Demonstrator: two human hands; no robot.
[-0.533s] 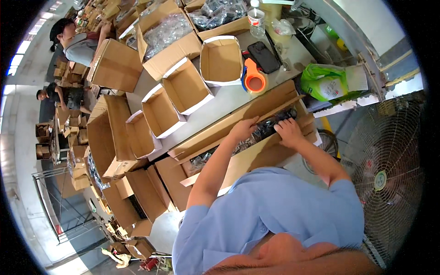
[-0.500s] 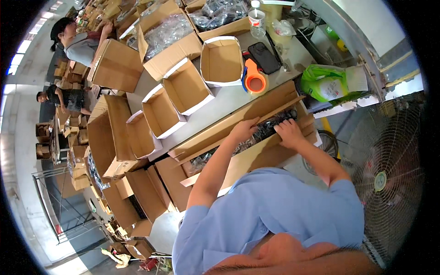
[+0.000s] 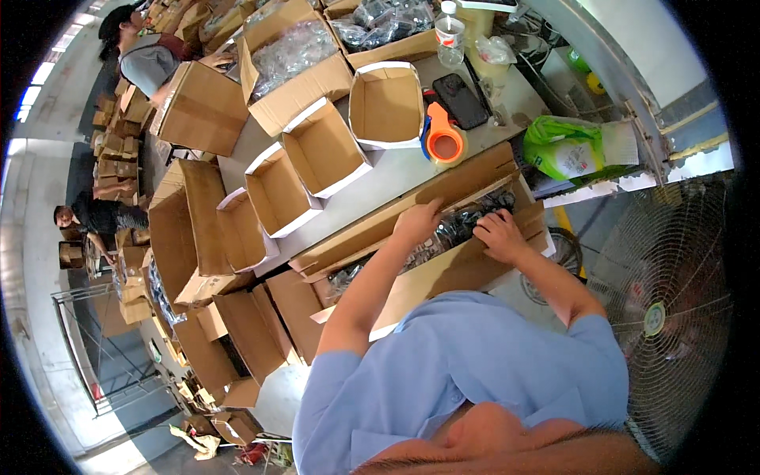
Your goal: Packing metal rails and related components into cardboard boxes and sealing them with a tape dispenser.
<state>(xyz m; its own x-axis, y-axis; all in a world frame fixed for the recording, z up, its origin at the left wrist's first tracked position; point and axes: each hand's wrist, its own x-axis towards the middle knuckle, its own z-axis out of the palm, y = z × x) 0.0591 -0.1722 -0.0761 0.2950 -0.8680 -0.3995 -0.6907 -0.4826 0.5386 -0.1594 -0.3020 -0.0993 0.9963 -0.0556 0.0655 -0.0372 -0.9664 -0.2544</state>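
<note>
A long, narrow cardboard box point(image 3: 443, 273) lies open in front of me, its flaps raised. Clear plastic bags of dark parts point(image 3: 451, 229) fill it in a row; what the parts are I cannot make out. My left hand point(image 3: 416, 223) reaches over the middle of the row, fingers stretched toward the far flap point(image 3: 467, 182) and partly hidden among the bags. Toward the box's right end, my right hand point(image 3: 500, 236) rests on the bags with its fingers bent and spread. Neither hand visibly lifts anything.
Behind the box stand shallow white-edged cartons point(image 3: 328, 150), an orange tape dispenser point(image 3: 445, 142), a black phone point(image 3: 461, 100) and a water bottle point(image 3: 450, 39). A green bag point(image 3: 562, 148) lies at right, above a large fan point(image 3: 655, 317). Two people work at far left.
The far inner flap sits lower and more of the bagged parts shows. My hands have shifted only slightly along the box. The two people at far left have changed posture.
</note>
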